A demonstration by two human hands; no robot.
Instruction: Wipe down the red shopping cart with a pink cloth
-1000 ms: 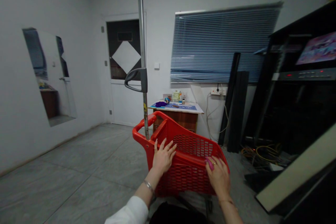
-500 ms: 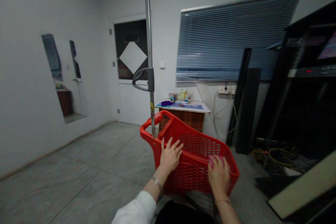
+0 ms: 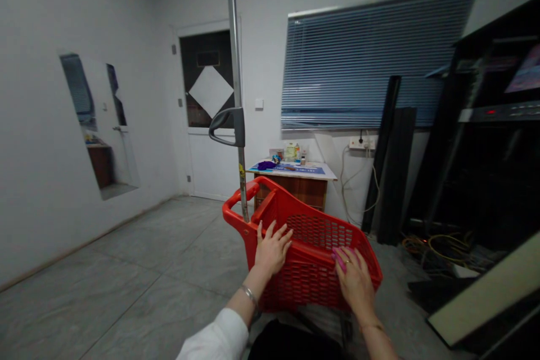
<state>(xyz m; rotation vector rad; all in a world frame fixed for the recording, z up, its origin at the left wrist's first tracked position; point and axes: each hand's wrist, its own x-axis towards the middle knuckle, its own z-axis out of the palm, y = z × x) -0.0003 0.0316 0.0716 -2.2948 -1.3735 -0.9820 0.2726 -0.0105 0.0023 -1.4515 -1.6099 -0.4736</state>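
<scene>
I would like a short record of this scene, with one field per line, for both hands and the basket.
left hand: flat on the near rim of the red basket, fingers spread
right hand: on the same rim, over a pink object; grip unclear
basket: open mesh, metal pole with grey handle at its far corner
behind: small table, blinds

Basket (image 3: 312,278): red, walls patterned with a mesh of small holes. Item (image 3: 338,257) at the rim: pink. Sleeve (image 3: 217,342): white. Bracelet (image 3: 250,295): silver. Blinds (image 3: 371,62): blue, horizontal slats. Floor (image 3: 126,270): grey tiles. Table (image 3: 295,191): brown, blue mat (image 3: 301,169). Door pane (image 3: 189,67): dark, white diamond (image 3: 210,91). Pole (image 3: 233,67): grey metal.
</scene>
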